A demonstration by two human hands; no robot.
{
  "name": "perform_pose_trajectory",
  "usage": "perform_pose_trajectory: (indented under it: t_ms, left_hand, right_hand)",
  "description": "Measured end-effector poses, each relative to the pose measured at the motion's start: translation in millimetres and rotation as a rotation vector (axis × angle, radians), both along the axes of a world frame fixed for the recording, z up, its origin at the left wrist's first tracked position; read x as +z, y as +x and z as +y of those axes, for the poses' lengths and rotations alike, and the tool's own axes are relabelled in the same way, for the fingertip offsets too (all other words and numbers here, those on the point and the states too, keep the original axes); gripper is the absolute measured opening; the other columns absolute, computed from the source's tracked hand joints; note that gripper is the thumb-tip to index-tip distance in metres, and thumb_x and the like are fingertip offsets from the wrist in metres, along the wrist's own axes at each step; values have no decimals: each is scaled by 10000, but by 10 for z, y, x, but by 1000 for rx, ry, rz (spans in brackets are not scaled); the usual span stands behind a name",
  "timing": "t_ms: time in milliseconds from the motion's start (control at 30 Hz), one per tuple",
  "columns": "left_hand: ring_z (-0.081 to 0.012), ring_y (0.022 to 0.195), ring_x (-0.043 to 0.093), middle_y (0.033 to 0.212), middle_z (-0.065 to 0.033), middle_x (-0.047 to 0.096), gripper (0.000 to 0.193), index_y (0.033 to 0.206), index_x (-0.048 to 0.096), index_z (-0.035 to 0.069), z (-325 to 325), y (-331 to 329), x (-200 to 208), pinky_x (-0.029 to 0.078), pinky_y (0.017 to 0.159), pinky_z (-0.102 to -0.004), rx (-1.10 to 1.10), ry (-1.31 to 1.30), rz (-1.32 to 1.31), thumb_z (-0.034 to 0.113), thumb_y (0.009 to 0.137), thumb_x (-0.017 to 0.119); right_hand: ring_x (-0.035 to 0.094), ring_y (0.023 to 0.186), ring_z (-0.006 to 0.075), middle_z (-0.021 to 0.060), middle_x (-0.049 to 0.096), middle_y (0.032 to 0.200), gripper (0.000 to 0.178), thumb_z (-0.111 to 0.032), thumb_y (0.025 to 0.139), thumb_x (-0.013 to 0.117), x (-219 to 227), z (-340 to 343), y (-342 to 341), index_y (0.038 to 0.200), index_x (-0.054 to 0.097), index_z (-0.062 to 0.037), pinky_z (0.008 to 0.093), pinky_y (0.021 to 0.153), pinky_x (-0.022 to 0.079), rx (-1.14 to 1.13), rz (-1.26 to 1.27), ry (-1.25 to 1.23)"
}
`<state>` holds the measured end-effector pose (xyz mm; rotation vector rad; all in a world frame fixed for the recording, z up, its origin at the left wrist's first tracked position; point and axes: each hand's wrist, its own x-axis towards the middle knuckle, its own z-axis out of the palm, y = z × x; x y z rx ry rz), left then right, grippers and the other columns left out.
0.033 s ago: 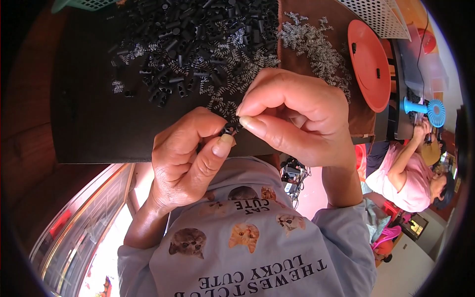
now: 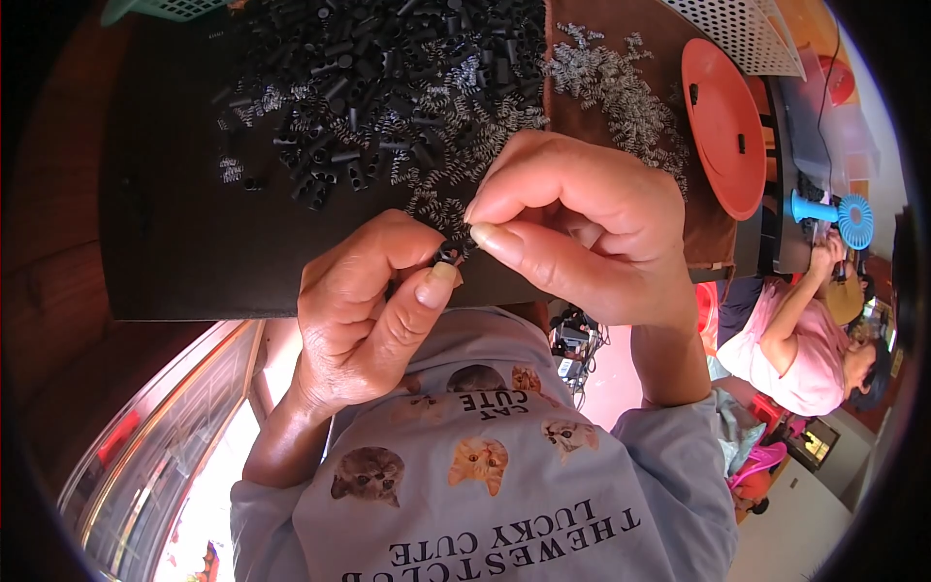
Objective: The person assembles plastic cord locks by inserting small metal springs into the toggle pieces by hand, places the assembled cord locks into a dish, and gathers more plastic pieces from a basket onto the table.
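My left hand (image 2: 354, 315) pinches a small black plastic tube (image 2: 448, 254) between thumb and forefinger, its open end facing up. Right beside it, my right hand (image 2: 601, 228) has thumb and forefinger pressed together just above the tube; whatever lies between those fingertips is too small to make out. Beyond both hands, a heap of short black tubes (image 2: 339, 87) covers the dark tabletop. Small metal coil springs (image 2: 441, 209) lie loose among the tubes and close behind my fingertips.
More springs (image 2: 616, 82) are spread on a brown cloth (image 2: 713, 233) to the right. There, a red plate (image 2: 722, 145) holds a few small black pieces, near a white perforated basket (image 2: 747, 34). A green basket (image 2: 165, 8) stands far left. A blue fan (image 2: 853, 221) and another person (image 2: 790, 339) are at right.
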<state>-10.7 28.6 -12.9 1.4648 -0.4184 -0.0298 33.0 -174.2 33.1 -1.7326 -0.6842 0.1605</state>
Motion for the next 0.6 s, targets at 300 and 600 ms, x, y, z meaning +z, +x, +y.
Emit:
perform_pose_trajectory:
  t_ms: [300,600]
  left_hand:
    - [-137,636,495,782,-89,590,99,946,597,-68,-5,8,4,406,571,-262,-14,7,-19,20,918,631]
    - [-138,612,464,759,-79,557,97,940,593,-66,-5,14,4,387,557,-264,-30,39,-39,5,901,647]
  right_hand:
    - [557,658,57,91,642,875,130,90,808,675,37,-10,-9,929,663,45,180,526,378,-7,6,-13]
    - [585,676,108,100,636,850,127,97,807,672,-21,3,1,927,656,60,214,558,421,34,-3,50]
